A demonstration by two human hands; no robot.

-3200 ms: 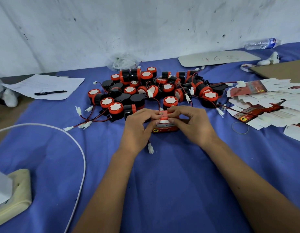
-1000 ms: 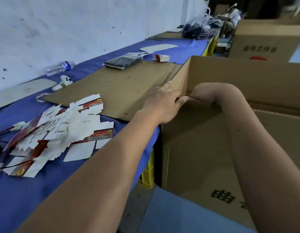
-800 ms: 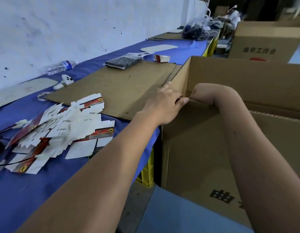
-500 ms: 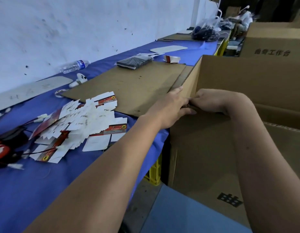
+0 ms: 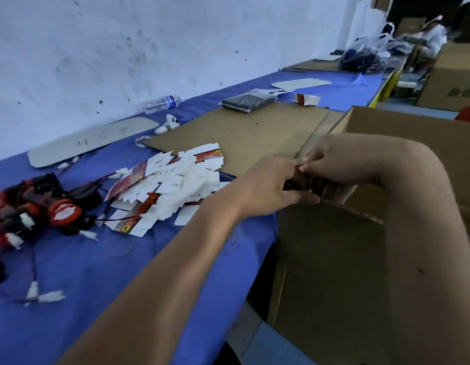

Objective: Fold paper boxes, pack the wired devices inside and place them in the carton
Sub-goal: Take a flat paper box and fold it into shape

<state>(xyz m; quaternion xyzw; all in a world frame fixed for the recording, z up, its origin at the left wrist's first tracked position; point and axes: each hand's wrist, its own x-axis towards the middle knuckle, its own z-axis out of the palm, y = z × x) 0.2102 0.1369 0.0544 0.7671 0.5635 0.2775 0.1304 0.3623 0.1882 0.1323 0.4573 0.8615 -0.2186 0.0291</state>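
Observation:
A large brown carton stands open beside the table's right end. My left hand and my right hand meet at the top edge of its left wall, fingers curled over the cardboard and fingertips touching. No small box shows between them. A pile of flat red-and-white paper boxes lies on the blue tablecloth to the left. Farther left sits a heap of red-and-black wired devices with white connectors.
A brown cardboard sheet lies on the table behind the hands, with a black packet and a small folded box past it. A water bottle and grey board lie near the wall. Another carton stands far right.
I have turned from the device heap to the carton, and the red box my hands held is out of sight. Over the last second both hands stayed on the carton's edge.

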